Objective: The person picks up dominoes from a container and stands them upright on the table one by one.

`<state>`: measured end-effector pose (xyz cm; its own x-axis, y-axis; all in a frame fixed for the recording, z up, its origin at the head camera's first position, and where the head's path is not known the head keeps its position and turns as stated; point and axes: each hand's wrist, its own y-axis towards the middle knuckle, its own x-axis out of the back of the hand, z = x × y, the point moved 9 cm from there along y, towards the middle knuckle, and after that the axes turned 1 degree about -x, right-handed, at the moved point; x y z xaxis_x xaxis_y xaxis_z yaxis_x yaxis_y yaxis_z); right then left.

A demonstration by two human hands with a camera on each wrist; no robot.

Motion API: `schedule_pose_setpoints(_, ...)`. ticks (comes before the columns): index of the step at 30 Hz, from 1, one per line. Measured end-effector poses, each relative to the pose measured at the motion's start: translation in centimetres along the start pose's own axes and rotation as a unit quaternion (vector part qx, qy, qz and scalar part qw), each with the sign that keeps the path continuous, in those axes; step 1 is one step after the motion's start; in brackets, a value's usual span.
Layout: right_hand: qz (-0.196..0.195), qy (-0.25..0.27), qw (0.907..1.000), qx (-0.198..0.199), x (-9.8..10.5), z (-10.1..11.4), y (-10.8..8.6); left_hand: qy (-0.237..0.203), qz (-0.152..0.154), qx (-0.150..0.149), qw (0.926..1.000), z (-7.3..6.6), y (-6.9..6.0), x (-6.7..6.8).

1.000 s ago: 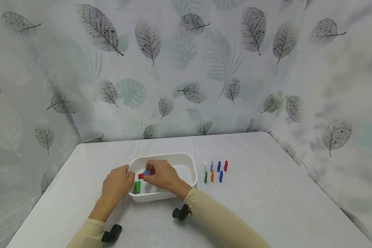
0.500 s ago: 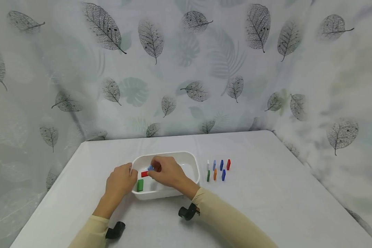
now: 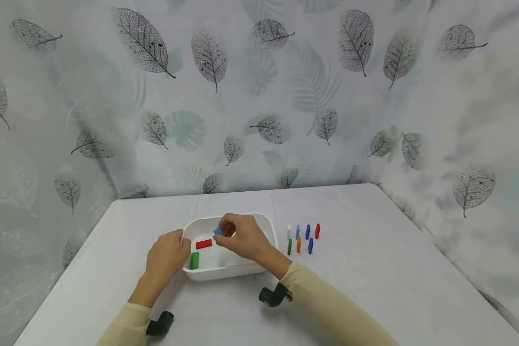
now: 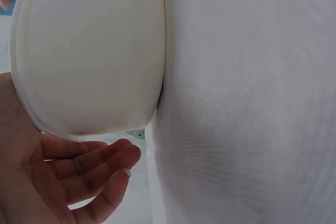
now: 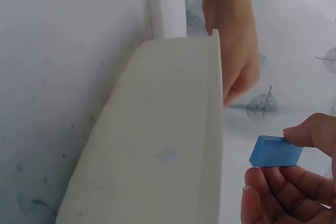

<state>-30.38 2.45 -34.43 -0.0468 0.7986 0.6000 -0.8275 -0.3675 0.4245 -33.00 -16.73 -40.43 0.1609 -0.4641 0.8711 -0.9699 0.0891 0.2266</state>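
Note:
A light blue domino-like block (image 5: pixel 275 151) is pinched between the thumb and fingers of my right hand (image 3: pixel 246 235), held above the white plastic tub (image 3: pixel 229 275). My left hand (image 3: pixel 166 254) grips the tub's left end at the rim; in the left wrist view its fingers (image 4: pixel 94 174) curl below the tub's outer wall. Inside the tub lie a red block (image 3: pixel 203 244) and, nearer the front left corner, a green block (image 3: pixel 194 260). Part of the tub's inside is hidden behind my right hand.
Right of the tub, several thin blocks stand on edge in two rows, among them a white block (image 3: pixel 289 231), a red block (image 3: pixel 317 230) and an orange block (image 3: pixel 299 245). A white cloth covers the table (image 3: pixel 372 278); leaf-patterned curtains hang behind it.
My right hand has lifted the light blue block up and to the right, away from the red block, which now shows fully. My left hand stays at the tub's rim.

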Motion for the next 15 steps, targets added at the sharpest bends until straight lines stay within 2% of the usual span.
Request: schedule_pose_setpoints(15,-0.027,0.004,0.9996,0.000,3.5,-0.1,-1.0,-0.004,-0.001,-0.001,1.0000,0.1,0.0,0.1)
